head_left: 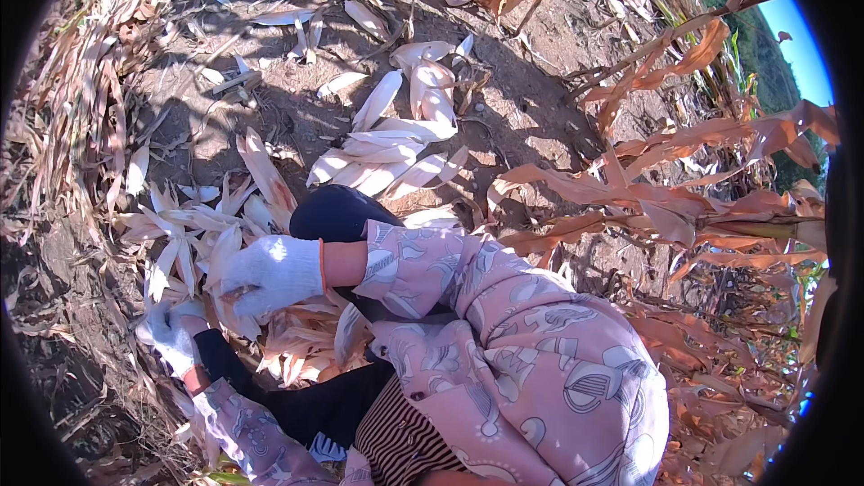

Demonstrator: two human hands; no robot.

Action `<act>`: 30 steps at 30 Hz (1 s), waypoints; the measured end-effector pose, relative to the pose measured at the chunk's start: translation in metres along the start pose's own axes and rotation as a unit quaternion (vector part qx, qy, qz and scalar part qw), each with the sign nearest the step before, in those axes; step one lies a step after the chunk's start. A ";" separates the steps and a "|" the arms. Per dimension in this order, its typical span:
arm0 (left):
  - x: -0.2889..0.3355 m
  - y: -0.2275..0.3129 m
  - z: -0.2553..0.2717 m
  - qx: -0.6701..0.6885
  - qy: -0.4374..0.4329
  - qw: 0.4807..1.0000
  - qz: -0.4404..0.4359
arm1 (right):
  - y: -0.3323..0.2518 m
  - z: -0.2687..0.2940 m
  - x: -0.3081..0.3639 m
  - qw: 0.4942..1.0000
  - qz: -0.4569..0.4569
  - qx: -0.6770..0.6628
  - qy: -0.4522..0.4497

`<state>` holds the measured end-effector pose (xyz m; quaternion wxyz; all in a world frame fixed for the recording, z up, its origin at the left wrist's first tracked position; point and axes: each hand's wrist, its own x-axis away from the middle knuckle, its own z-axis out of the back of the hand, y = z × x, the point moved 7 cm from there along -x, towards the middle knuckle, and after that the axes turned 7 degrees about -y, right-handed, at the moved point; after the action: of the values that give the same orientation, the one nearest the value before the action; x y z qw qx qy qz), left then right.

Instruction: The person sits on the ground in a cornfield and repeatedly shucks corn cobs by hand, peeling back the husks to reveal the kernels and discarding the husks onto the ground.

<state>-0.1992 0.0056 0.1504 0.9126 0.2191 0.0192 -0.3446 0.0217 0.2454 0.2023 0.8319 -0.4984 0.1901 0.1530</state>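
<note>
My right hand (pixel 274 277), in a white knit glove with an orange cuff edge, is closed on a dry corn husk (pixel 223 256) in front of my bent knee. Lower and further left, my left hand (pixel 169 337) wears the same kind of glove. Its fingers are curled in against a pale piece, and what they hold is too small to make out. Loose pale husks (pixel 171 256) lie fanned out beside both hands. More peeled husks (pixel 288 351) fill the space between my dark-trousered legs.
A heap of pale husks (pixel 382 155) lies on the bare soil (pixel 531 81) beyond my knee. Dry corn stalks with brown leaves (pixel 657 189) lean in from the right. Flattened dry stalks (pixel 85 126) line the left side.
</note>
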 end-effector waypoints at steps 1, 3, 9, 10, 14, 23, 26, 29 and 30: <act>0.008 0.004 -0.005 0.001 -0.029 1.000 -0.010 | 0.013 0.015 0.011 0.997 -0.067 -0.015 0.027; 0.030 0.051 -0.025 0.150 -0.099 0.983 0.032 | 0.036 0.055 0.049 0.984 -0.141 -0.045 0.101; 0.086 0.079 -0.032 0.269 -0.134 0.933 0.196 | 0.178 0.125 0.271 0.842 -0.507 0.022 0.183; 0.091 0.078 -0.034 0.279 -0.119 0.931 0.201 | 0.196 0.134 0.316 0.807 -0.552 0.073 0.198; 0.109 0.093 -0.042 0.310 -0.081 0.918 0.235 | 0.232 0.137 0.428 0.709 -0.669 0.040 0.218; 0.112 0.102 -0.064 0.305 -0.096 0.920 0.228 | 0.240 0.128 0.449 0.703 -0.682 0.099 0.176; 0.112 0.101 -0.074 0.322 -0.107 0.911 0.234 | 0.242 0.116 0.430 0.749 -0.634 0.123 0.146; 0.118 0.090 -0.079 0.313 -0.121 0.912 0.237 | 0.249 0.087 0.431 0.753 -0.643 0.101 0.099; 0.117 0.091 -0.080 0.309 -0.123 0.912 0.241 | 0.248 0.080 0.428 0.751 -0.645 0.103 0.096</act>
<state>-0.0424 0.0267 0.0920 0.8500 0.4435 -0.2543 -0.1271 0.3023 0.4573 -0.1550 0.7566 -0.4258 -0.0831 -0.4892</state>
